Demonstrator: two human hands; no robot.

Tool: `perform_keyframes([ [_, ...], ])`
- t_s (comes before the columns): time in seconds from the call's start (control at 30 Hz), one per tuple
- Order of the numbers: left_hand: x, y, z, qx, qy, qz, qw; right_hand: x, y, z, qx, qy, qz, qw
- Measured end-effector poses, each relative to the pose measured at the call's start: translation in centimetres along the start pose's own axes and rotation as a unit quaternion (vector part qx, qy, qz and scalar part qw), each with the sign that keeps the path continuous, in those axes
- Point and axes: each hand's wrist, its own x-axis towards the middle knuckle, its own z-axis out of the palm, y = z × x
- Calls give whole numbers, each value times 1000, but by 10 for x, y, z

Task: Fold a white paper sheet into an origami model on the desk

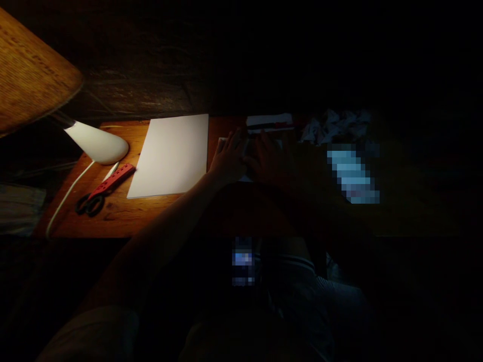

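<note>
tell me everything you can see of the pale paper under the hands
The pale paper looks thin and plain, though dim light hides any marks. It lies on the wooden table, appearing flat. The left hand and right hand rest over it with fingers spread, covering most of it. Bits show at its upper left corner, between the hands and past the right hand. Whether it is folded can't be told.

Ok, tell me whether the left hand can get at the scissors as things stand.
Likely yes: the left hand would have to leave the pale sheet beneath it, but only flat white paper seems to lie between it and the scissors, which look uncovered.
</note>
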Motion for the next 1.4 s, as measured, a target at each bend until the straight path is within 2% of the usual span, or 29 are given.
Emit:
perform_keyframes([
  [0.1, -2, 10, -8, 17, -13, -32, 999, 4, 1, 1, 7, -15, -19, 1000],
  [0.27, -4, 20, -15, 32, -4, -69, 997, 6, 9, 0, -1, -16, -30, 999],
  [0.77, -3, 17, -13, 52, 10, -47, 997, 9, 8, -3, -6, -21, -21, 1000],
  [1.13, -2, 14, -13, 25, 24, -41, 999, 13, 6, -2, -6, -8, -9, 1000],
  [1.4, -3, 16, -22, 30, 8, -47, 998, 11, 1, -6, -12, -5, 1, 1000],
])
